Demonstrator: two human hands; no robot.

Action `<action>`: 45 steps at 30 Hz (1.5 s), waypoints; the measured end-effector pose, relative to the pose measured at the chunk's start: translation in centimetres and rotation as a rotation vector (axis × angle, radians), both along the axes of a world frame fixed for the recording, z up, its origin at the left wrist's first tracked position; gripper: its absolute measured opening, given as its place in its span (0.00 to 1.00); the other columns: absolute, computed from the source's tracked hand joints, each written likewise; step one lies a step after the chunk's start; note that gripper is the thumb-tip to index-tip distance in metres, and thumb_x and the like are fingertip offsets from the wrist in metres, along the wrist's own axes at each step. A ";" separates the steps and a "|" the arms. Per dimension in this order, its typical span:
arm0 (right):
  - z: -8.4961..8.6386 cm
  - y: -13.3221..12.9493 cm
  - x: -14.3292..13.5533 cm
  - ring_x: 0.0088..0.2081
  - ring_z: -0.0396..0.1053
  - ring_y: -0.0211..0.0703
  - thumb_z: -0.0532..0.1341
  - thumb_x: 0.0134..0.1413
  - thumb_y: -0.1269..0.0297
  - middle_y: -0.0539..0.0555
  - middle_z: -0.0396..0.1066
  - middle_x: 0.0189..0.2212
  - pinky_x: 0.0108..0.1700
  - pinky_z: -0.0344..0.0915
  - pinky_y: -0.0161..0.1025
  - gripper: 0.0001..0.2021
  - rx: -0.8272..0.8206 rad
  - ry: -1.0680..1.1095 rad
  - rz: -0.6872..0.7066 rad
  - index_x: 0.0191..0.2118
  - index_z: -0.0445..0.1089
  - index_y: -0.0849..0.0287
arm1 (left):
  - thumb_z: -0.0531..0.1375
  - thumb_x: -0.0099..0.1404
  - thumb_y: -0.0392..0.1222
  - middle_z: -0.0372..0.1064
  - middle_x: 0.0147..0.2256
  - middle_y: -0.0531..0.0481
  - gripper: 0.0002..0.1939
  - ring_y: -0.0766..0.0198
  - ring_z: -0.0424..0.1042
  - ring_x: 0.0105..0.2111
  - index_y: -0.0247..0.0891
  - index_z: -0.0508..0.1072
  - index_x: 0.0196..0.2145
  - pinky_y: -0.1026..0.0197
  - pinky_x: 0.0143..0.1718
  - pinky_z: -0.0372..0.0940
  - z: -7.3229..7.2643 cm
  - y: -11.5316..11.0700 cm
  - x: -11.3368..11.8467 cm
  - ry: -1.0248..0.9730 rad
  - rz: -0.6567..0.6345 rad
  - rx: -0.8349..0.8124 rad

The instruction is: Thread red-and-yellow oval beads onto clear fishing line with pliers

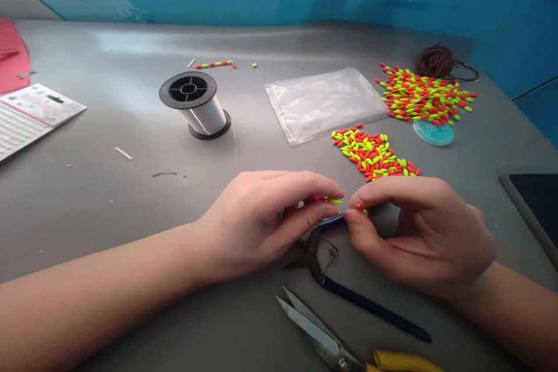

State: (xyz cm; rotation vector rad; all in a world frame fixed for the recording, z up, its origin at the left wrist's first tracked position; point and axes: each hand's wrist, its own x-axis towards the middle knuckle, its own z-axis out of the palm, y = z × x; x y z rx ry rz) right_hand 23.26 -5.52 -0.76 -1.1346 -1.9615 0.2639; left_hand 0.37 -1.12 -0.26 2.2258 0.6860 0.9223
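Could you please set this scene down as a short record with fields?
Left hand: pinching red and yellow-green beads
Right hand: pinching a red bead
Near pile: loose red and yellow-green beads, beyond the hands
Far pile: same colours, larger
Spool: black ends, thin line trailing toward left hand
Pliers: blue handles, partly hidden by the hands
Scissors: blades apart, yellow handles
Plastic bag: clear, lying flat

Craft workspace, perhaps home: beads (429, 96), line spool (206, 118), pliers (314, 253).
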 end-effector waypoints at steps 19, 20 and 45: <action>1.0 0.3 0.0 0.23 0.77 0.38 0.66 0.63 0.73 0.46 0.80 0.27 0.31 0.74 0.33 0.09 0.037 -0.173 0.061 0.46 0.74 0.52 | 0.60 0.74 0.31 0.78 0.37 0.55 0.05 0.74 0.75 0.32 0.33 0.72 0.47 0.73 0.36 0.68 0.3 -0.3 -0.1 0.058 -0.030 -0.024; 1.1 0.3 -0.1 0.23 0.77 0.37 0.66 0.63 0.72 0.46 0.81 0.26 0.31 0.73 0.33 0.08 0.036 -0.194 0.071 0.45 0.75 0.53 | 0.60 0.74 0.31 0.78 0.37 0.55 0.05 0.75 0.75 0.32 0.33 0.72 0.47 0.74 0.36 0.68 0.3 -0.3 -0.1 0.057 -0.033 -0.017; 0.9 0.5 0.4 0.28 0.78 0.38 0.67 0.63 0.75 0.51 0.81 0.30 0.36 0.71 0.35 0.05 0.073 -0.192 0.151 0.42 0.76 0.59 | 0.61 0.59 0.25 0.59 0.25 0.62 0.08 0.77 0.55 0.23 0.35 0.70 0.33 0.71 0.26 0.56 0.4 -0.5 0.2 0.096 0.052 -0.002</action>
